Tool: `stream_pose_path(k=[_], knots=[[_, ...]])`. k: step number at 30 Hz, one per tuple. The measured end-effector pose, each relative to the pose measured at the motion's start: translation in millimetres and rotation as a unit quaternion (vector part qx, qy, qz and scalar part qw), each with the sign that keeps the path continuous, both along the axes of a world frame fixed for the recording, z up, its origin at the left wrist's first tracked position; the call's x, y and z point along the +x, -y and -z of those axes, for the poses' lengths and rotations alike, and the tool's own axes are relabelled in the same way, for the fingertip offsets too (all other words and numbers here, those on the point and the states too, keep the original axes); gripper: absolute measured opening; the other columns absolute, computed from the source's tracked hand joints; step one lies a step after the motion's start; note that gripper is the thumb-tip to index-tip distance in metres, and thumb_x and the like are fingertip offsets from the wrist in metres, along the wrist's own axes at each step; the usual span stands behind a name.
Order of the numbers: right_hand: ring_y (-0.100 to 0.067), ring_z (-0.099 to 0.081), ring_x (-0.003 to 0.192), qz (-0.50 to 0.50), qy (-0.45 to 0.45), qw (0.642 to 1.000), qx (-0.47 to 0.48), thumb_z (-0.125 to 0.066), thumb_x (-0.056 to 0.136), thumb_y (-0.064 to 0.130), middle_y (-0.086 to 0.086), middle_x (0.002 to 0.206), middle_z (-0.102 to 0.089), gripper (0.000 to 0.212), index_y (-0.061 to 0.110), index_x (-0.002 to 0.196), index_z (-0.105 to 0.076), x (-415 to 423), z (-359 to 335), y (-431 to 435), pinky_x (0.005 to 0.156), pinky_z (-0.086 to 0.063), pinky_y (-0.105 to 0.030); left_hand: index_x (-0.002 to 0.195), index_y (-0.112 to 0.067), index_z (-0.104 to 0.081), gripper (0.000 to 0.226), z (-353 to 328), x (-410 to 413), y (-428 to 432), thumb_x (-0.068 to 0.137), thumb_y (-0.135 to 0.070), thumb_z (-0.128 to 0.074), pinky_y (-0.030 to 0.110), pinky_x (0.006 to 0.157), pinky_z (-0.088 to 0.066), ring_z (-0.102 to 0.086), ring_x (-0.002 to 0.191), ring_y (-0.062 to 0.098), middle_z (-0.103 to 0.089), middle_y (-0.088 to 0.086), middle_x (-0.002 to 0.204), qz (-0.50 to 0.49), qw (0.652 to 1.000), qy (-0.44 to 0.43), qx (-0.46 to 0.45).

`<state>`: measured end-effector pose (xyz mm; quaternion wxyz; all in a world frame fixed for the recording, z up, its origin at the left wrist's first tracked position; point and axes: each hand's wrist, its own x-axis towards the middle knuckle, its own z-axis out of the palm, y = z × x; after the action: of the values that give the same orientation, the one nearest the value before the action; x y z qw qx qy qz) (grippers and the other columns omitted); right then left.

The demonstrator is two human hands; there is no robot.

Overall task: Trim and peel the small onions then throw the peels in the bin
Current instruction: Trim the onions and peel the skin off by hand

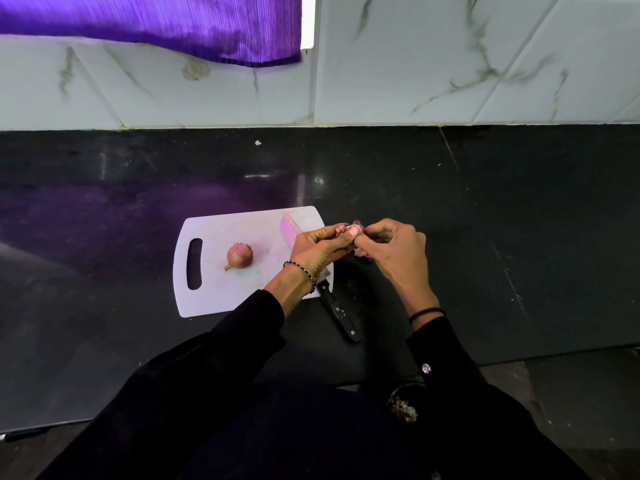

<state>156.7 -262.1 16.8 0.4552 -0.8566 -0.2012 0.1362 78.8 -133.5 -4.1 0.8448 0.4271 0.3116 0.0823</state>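
Both hands are working just off the right edge of the cutting board [214, 299], above the counter [485, 220]. The left hand [317, 249] is curling its fingers round a small onion [352, 231]. The right hand [394, 251] is pinching the same onion from the other side, fingers bent tight. Loose peel [363, 253] is hanging under the hands; I cannot tell whether it is touching the counter. A second onion [239, 256], skin on, is sitting mid-board. The knife [337, 311] is lying across the board's near right corner, blade on the board, handle out on the counter. A dark round bin [410, 386] holding scraps is showing below the counter's near edge, beside the right sleeve.
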Motion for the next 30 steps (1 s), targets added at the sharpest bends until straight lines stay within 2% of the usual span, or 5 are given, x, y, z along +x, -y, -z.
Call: stream_pose_path(k=[5,8,13,27,30], knots=[[-0.009,-0.067,0.098,0.05,-0.014,0.998,-0.024,-0.074,0.083,0.055,0.007,0.075,-0.075,0.03,0.026,0.09,-0.075,-6,8,-7,0.07,-0.048,-0.008,0.112,0.006,-0.068,0.033,3,1,4,0.081,-0.002,-0.075,0.024,0.076,-0.058,-0.072,0.094,0.025,-0.072,0.019,0.106,-0.034,0.999,0.002,-0.009],[-0.003,-0.069,0.08,0.072,-0.007,0.997,-0.004,-0.075,0.089,0.04,0.003,0.072,-0.074,0.025,0.015,0.089,-0.074,-12,0,-8,0.062,-0.04,0.003,0.113,0.003,-0.069,0.035,2,1,4,0.081,-0.008,-0.077,0.03,0.086,-0.057,-0.071,0.1,0.025,-0.073,0.016,0.109,-0.025,1.0,0.017,-0.008],[0.003,-0.069,0.059,0.092,0.02,0.994,0.047,-0.081,0.085,0.032,0.01,0.066,-0.07,0.021,0.014,0.085,-0.072,-8,-8,-4,0.059,-0.056,-0.014,0.102,-0.003,-0.072,0.018,-7,6,1,0.089,-0.014,-0.07,0.027,0.079,-0.059,-0.071,0.088,0.02,-0.073,0.013,0.092,0.004,0.999,0.014,-0.037],[-0.005,-0.073,0.088,0.057,0.012,0.998,-0.029,-0.076,0.091,0.025,0.008,0.093,-0.076,0.013,0.024,0.103,-0.072,25,10,21,0.088,-0.061,-0.033,0.128,0.012,-0.055,0.048,-13,1,-3,0.093,-0.019,-0.065,0.033,0.083,-0.059,-0.065,0.113,0.031,-0.061,0.026,0.124,-0.03,0.984,0.03,-0.172],[-0.01,-0.067,0.104,0.008,0.061,0.991,-0.12,-0.068,0.097,0.02,0.002,0.112,-0.073,0.019,0.017,0.114,-0.074,24,10,21,0.094,-0.05,-0.022,0.125,0.013,-0.057,0.047,-11,2,0,0.091,-0.019,-0.068,0.032,0.079,-0.059,-0.066,0.111,0.03,-0.066,0.022,0.116,-0.023,0.985,0.028,-0.172]])
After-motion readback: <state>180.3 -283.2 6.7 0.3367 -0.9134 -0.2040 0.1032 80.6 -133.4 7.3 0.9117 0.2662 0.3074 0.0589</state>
